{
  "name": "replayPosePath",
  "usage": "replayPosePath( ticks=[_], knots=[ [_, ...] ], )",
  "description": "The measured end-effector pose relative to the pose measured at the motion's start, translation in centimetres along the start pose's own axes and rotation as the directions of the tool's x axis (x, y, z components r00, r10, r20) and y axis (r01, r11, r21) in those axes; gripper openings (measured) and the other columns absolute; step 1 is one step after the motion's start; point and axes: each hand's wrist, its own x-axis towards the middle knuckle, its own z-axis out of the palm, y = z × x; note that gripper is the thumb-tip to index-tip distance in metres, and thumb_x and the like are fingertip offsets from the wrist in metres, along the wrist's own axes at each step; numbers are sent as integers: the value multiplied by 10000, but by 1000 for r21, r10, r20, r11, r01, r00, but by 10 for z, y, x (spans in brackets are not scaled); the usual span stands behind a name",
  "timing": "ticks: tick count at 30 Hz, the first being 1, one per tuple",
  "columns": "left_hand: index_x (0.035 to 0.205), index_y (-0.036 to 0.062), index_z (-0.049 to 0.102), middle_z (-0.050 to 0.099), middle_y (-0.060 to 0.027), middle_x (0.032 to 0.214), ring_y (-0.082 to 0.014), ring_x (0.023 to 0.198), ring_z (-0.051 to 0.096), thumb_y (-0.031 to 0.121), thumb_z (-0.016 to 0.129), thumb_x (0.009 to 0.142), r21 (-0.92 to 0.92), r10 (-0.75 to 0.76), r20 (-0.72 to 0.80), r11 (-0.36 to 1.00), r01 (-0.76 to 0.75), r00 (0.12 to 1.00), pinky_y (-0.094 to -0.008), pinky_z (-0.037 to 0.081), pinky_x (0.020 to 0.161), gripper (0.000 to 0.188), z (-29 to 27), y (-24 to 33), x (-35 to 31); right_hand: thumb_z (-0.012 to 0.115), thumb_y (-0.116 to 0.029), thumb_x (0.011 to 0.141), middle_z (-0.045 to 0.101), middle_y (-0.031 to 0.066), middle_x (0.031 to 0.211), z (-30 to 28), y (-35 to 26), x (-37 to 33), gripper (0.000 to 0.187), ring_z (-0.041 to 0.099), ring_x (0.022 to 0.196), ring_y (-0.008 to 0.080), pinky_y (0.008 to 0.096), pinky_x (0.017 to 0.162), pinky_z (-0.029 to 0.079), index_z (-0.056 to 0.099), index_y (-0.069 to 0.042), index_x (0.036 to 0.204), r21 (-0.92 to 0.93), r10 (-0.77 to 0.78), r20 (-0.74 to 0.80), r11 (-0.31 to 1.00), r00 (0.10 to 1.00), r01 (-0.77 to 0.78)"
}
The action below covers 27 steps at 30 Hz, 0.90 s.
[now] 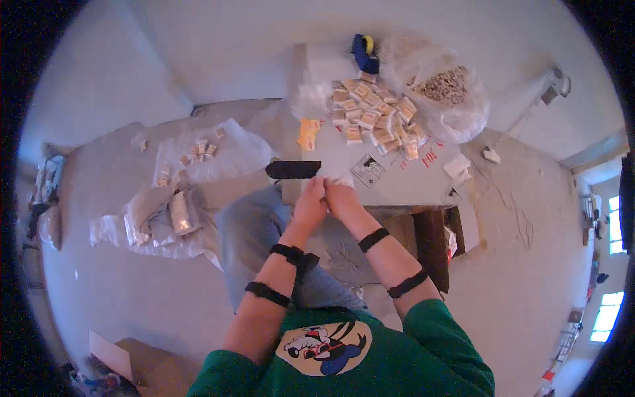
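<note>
My left hand (311, 202) and my right hand (340, 197) meet over the near edge of a white box-like worktop (390, 188), fingers closed and pressed together. A pale, clear-looking scrap (344, 179) shows at the right fingertips; what the fingers pinch is too small to make out. Just beyond my left fingertips is a flat black strip (294, 169) with a pointed left end. A heap of small packets (374, 112), white with tan middles, covers the far part of the worktop. Left of it are yellow-orange slips (308, 133).
A clear bag of small brown pieces (446, 86) stands behind the heap, beside a blue tape dispenser (365, 54). Plastic sheeting (218, 155) with a few packets lies at left. An open cardboard box (466, 228) sits below right. A cable (522, 205) trails across the floor.
</note>
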Motion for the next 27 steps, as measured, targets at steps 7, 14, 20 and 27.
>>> replayPosePath(
  ticks=[7, 14, 20, 27],
  knots=[
    [1165, 61, 491, 483, -185, 1228, -390, 981, 555, 54, 509, 780, -15, -43, 133, 999, 46, 990, -467, 484, 790, 386, 11, 32, 2, 555, -222, 778, 655, 163, 887, 15, 40, 10, 198, 630, 861, 339, 442, 726, 495, 657, -104, 900, -44, 63, 68, 997, 996, -60],
    [1209, 166, 509, 427, -162, 1295, -377, 964, 576, 98, 546, 796, -12, -78, 201, 997, 82, 976, -466, 492, 787, 420, 31, -34, -8, 590, -185, 747, 650, 174, 839, -13, 31, 22, 199, 632, 835, 321, 414, 716, 498, 653, -44, 872, 37, -186, 152, 983, 971, 182],
    [1245, 197, 499, 356, -155, 1320, -367, 951, 586, 195, 594, 813, 227, -188, 295, 966, 123, 937, -453, 502, 774, 443, 10, 12, 6, 584, -109, 762, 640, 151, 812, -48, 95, 49, 134, 608, 784, 360, 426, 704, 487, 646, -48, 865, 683, 249, 73, 693, 966, -231],
    [1224, 188, 510, 399, -154, 1232, -346, 900, 587, 229, 643, 764, 287, -212, 371, 952, 106, 904, -458, 508, 731, 480, 4, 26, 10, 469, -36, 786, 485, 124, 1186, -29, 186, 89, 441, 431, 1152, 350, 443, 927, 406, 504, -155, 1210, -166, -29, -441, 985, 897, -50]
  ],
)
